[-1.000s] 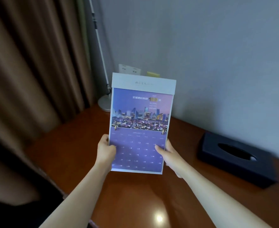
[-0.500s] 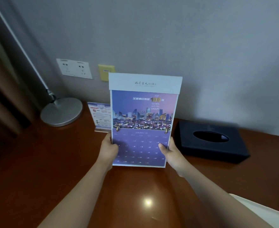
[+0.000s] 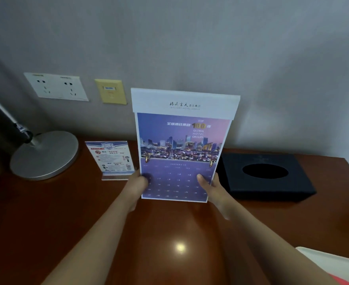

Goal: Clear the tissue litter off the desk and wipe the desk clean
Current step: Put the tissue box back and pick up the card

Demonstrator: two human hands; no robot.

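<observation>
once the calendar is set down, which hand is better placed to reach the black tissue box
Probably the right hand. It grips the calendar's right edge, just beside the black tissue box on the desk. The left hand grips the opposite edge, nearer the small sign stand, and would have to cross over.

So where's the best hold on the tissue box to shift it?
Grip the tissue box across its short sides, coming down from above. It lies flat and low on the desk beside the calendar; its straight walls give flat faces. Both hands, left and right, grip the calendar.
</observation>
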